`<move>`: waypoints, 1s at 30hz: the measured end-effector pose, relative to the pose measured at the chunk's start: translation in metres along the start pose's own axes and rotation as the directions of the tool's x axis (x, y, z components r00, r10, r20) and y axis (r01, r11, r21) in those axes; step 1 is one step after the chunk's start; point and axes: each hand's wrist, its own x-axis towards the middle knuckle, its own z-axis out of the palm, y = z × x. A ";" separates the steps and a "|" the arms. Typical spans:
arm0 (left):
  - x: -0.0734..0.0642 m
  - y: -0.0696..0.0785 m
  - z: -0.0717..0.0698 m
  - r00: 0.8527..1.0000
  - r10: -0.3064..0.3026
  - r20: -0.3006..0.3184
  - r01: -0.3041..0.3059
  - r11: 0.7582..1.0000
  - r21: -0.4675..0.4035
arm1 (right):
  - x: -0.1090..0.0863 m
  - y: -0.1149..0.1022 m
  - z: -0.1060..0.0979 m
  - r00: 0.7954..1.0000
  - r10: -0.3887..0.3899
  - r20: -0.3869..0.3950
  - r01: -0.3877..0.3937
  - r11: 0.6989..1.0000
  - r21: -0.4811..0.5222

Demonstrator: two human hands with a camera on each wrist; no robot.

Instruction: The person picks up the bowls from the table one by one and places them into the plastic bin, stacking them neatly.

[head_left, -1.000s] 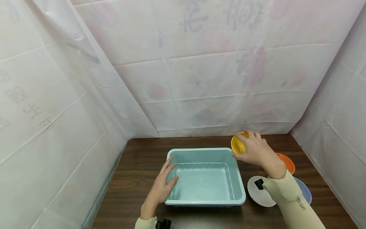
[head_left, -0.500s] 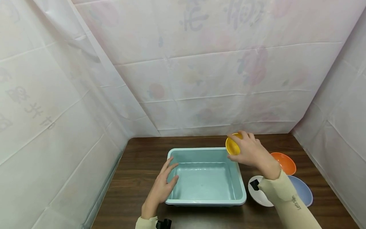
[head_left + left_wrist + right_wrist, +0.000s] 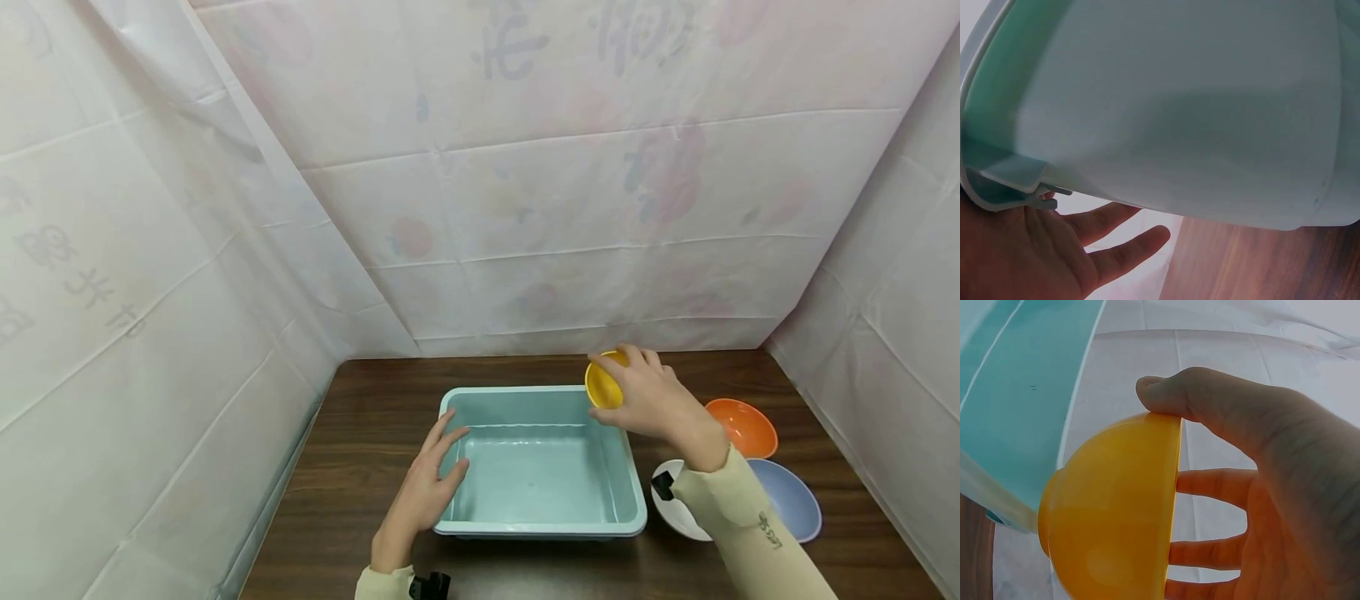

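Observation:
A yellow bowl point(image 3: 602, 388), tilted on its side, is gripped at the rim by my right hand point(image 3: 654, 402) above the far right corner of a pale blue-green plastic basin point(image 3: 532, 483). In the right wrist view, the thumb presses one side of the bowl point(image 3: 1113, 506) while the fingers reach along its opening. My left hand point(image 3: 426, 487) rests by the basin's left rim. The left wrist view has its fingers point(image 3: 1125, 253) spread and nearly straight beside the basin's outer wall point(image 3: 1197, 150); part of that hand is hidden by the rim.
Right of the basin sit an orange bowl point(image 3: 746, 427), a blue bowl point(image 3: 791, 504) and a white dish point(image 3: 678, 517) partly covered by my right sleeve. White sheeting point(image 3: 585, 250) hangs behind and at both sides of the dark wooden table point(image 3: 360, 433).
My right hand has carried the yellow bowl left, from beside the basin to above its far right corner. More of the orange and blue bowls shows. The left hand stays put.

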 end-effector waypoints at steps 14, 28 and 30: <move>-0.001 -0.001 0.000 1.000 0.002 -0.008 -0.002 1.000 0.004 | 0.004 -0.010 0.004 0.999 -0.037 0.011 0.037 0.999 0.020; -0.002 0.001 0.001 1.000 0.001 -0.005 -0.001 1.000 -0.029 | 0.006 -0.014 0.012 0.998 -0.045 0.041 0.043 0.998 0.050; -0.002 0.002 0.002 1.000 0.004 -0.007 -0.004 1.000 -0.030 | 0.007 -0.015 0.014 0.998 -0.052 0.044 0.050 0.997 0.052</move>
